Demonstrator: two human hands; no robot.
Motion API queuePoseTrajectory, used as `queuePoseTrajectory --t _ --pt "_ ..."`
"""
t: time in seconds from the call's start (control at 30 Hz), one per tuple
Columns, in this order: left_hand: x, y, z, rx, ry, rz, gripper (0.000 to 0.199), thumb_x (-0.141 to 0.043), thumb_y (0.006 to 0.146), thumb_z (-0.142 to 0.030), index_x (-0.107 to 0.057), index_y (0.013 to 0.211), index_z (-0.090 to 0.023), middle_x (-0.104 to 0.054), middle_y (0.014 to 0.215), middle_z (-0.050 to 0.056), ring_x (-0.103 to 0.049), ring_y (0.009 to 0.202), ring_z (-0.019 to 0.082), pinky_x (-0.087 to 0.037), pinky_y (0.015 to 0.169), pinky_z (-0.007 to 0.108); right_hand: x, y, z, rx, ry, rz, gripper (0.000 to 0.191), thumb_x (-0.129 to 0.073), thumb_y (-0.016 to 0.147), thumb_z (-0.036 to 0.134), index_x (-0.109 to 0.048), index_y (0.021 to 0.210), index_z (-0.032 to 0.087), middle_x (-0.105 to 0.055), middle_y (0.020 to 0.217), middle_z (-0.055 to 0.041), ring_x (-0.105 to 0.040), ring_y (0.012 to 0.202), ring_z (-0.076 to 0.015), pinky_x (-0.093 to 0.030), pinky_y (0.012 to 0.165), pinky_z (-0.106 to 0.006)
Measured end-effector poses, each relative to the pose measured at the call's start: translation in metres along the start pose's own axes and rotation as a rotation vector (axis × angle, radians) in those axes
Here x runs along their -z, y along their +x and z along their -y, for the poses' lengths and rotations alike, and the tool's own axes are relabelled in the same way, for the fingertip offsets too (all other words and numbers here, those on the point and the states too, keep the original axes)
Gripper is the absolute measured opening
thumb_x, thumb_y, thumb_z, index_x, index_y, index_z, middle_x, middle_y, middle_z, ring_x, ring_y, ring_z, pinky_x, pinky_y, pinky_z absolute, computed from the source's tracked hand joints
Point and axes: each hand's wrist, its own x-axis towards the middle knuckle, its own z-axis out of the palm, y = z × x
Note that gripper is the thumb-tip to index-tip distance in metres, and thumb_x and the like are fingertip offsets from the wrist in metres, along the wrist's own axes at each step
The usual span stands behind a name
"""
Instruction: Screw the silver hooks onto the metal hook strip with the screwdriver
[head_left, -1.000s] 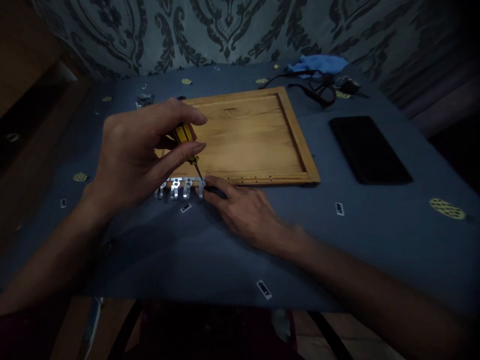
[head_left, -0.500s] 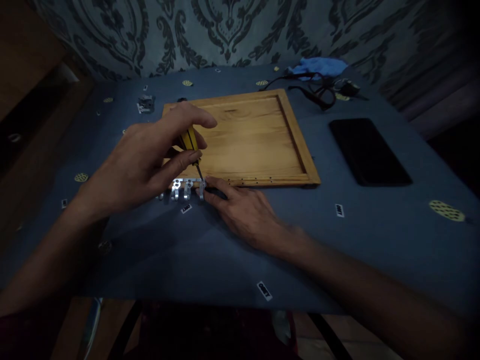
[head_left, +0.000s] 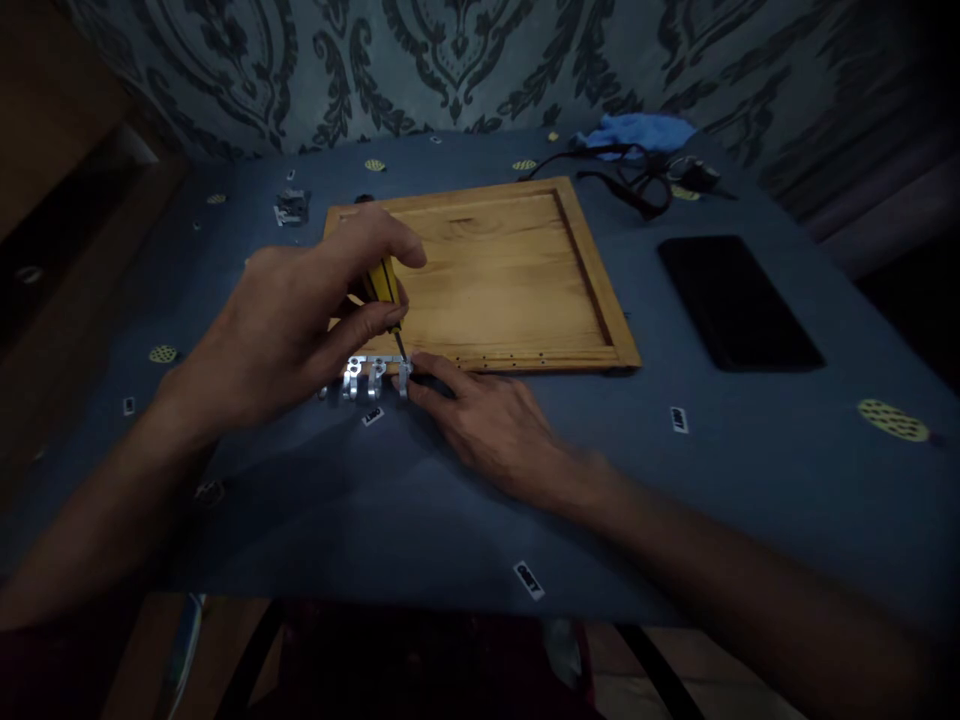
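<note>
My left hand (head_left: 277, 320) is closed round the yellow and black handle of a screwdriver (head_left: 385, 284), its index finger lifted off the grip. The shaft points down, and its tip meets the rightmost metal hook (head_left: 405, 380) on the near edge of a shallow wooden frame (head_left: 600, 280). Thumb and index finger of my right hand (head_left: 499, 425) pinch that hook against the wood. More silver hooks (head_left: 375, 380) sit along the edge to the left, partly behind my left hand. Several small dark holes dot the edge to the right.
A small heap of metal pieces (head_left: 292, 207) lies at the back left. Behind the frame's right corner are dark-framed glasses (head_left: 637, 190) and a blue cloth (head_left: 637, 132). A black phone-like slab (head_left: 739, 302) rests on the right of the blue tablecloth (head_left: 600, 540).
My left hand has shifted and turned very slightly with the screwdriver, its raised index finger a little lower. The right hand, the hooks and the frame stay put.
</note>
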Motion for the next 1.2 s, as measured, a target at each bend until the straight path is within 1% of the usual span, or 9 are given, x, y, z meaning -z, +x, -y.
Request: queuePoseTrajectory --t 0.1,0.47,0.6,0.67,0.83,0.93,1.03,1.1,1.2 --pt "0.0 0.001 -0.001 0.001 0.004 0.003 0.024 -0.064 0.104 -0.03 -0.066 0.128 -0.025 -0.081 0.104 0.002 -0.082 0.087 0.022 -0.065 0.074 0.031 0.001 0.001 0.001 -0.008 -0.008 0.003 0.058 -0.054 0.097 0.004 -0.063 0.152 0.023 -0.055 0.166 -0.0148 -0.079 0.1 -0.0262 -0.065 0.075 -0.039" --pt "0.001 0.001 -0.002 0.046 -0.03 -0.007 0.024 -0.068 0.101 -0.033 -0.067 0.124 -0.028 -0.078 0.109 0.004 -0.08 0.087 0.025 -0.064 0.08 0.039 -0.001 0.0 0.0 -0.005 -0.003 0.006 0.056 -0.054 0.099 0.006 -0.063 0.152 0.024 -0.055 0.166 -0.0156 -0.08 0.102 -0.0282 -0.065 0.077 -0.041" --pt "-0.007 0.002 -0.008 0.051 -0.163 0.002 0.012 -0.062 0.104 -0.032 -0.064 0.115 -0.028 -0.074 0.105 0.005 -0.076 0.092 0.024 -0.062 0.079 0.038 0.0 0.0 0.0 -0.002 0.005 -0.002 0.059 -0.054 0.097 0.003 -0.063 0.152 0.023 -0.056 0.166 -0.0159 -0.079 0.103 -0.0282 -0.065 0.077 -0.04" --pt "-0.017 0.003 -0.013 0.075 -0.303 -0.054 0.005 -0.06 0.106 -0.033 -0.061 0.107 -0.028 -0.072 0.105 0.005 -0.074 0.096 0.024 -0.062 0.086 0.041 -0.001 0.0 0.0 -0.001 0.007 -0.014 0.06 -0.053 0.095 0.002 -0.064 0.151 0.023 -0.057 0.165 -0.0154 -0.079 0.102 -0.0273 -0.064 0.076 -0.039" --pt "-0.046 0.008 -0.024 0.131 -0.583 -0.251 0.012 -0.067 0.105 -0.043 -0.063 0.102 -0.031 -0.063 0.095 0.003 -0.065 0.088 0.024 -0.06 0.095 0.048 -0.002 0.0 -0.001 0.011 0.02 -0.028 0.053 -0.053 0.096 0.004 -0.068 0.143 0.023 -0.057 0.165 -0.0143 -0.078 0.103 -0.0257 -0.061 0.076 -0.036" --pt "-0.057 0.016 -0.027 0.176 -0.698 -0.328 0.034 -0.067 0.103 -0.058 -0.06 0.088 -0.028 -0.055 0.08 0.001 -0.056 0.072 0.02 -0.054 0.073 0.04 -0.002 0.0 -0.001 -0.004 0.023 -0.009 0.053 -0.052 0.097 0.005 -0.067 0.145 0.025 -0.056 0.166 -0.0123 -0.078 0.102 -0.0243 -0.06 0.076 -0.036" --pt "-0.061 0.025 -0.027 0.164 -0.78 -0.367 0.054 -0.062 0.106 -0.06 -0.048 0.068 -0.024 -0.041 0.063 -0.001 -0.04 0.055 0.015 -0.038 0.054 0.035 -0.002 -0.001 -0.001 0.014 0.027 -0.025 0.055 -0.05 0.097 0.003 -0.066 0.145 0.024 -0.054 0.167 -0.0126 -0.078 0.104 -0.0251 -0.061 0.078 -0.037" --pt "-0.062 0.029 -0.027 0.166 -0.801 -0.398 0.06 -0.064 0.106 -0.057 -0.04 0.062 -0.024 -0.037 0.057 -0.002 -0.034 0.05 0.014 -0.031 0.05 0.034 -0.002 -0.001 -0.001 0.021 0.026 -0.037 0.054 -0.049 0.097 0.003 -0.067 0.145 0.022 -0.056 0.166 -0.0134 -0.078 0.105 -0.0258 -0.061 0.078 -0.037" --pt "-0.064 0.032 -0.024 0.228 -0.77 -0.397 0.065 -0.065 0.103 -0.06 -0.035 0.058 -0.024 -0.038 0.054 -0.002 -0.033 0.047 0.014 -0.031 0.048 0.034 -0.003 -0.001 -0.002 0.021 0.021 -0.056 0.055 -0.05 0.097 0.004 -0.067 0.146 0.023 -0.056 0.166 -0.0134 -0.078 0.103 -0.0249 -0.06 0.076 -0.036"
